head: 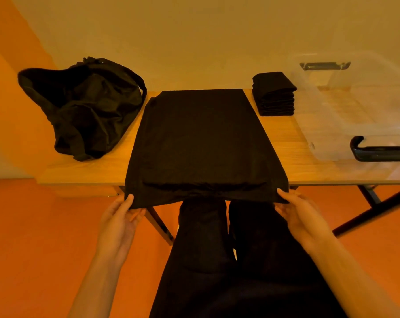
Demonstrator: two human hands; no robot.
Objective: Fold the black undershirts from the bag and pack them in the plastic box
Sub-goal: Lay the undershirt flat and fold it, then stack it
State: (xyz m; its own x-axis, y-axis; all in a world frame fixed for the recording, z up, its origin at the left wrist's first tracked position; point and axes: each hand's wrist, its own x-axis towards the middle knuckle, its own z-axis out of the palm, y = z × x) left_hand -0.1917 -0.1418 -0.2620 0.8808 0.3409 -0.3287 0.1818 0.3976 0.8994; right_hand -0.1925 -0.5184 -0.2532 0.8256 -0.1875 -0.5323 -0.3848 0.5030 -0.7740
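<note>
A black undershirt (201, 138) lies spread flat across the middle of the wooden table (91, 171), its near end hanging over the front edge. My left hand (119, 218) pinches the near left corner of that end, thumb on top. My right hand (302, 214) pinches the near right corner the same way. A slumped black bag (84, 106) sits at the table's left. A stack of several folded black undershirts (274, 94) stands at the back right, beside the clear plastic box (345, 106) with black handles.
The table stands against a pale wall, with dark folding legs (373, 212) showing under its right side. The floor is orange. My legs in dark trousers (235, 260) are right at the table's front edge.
</note>
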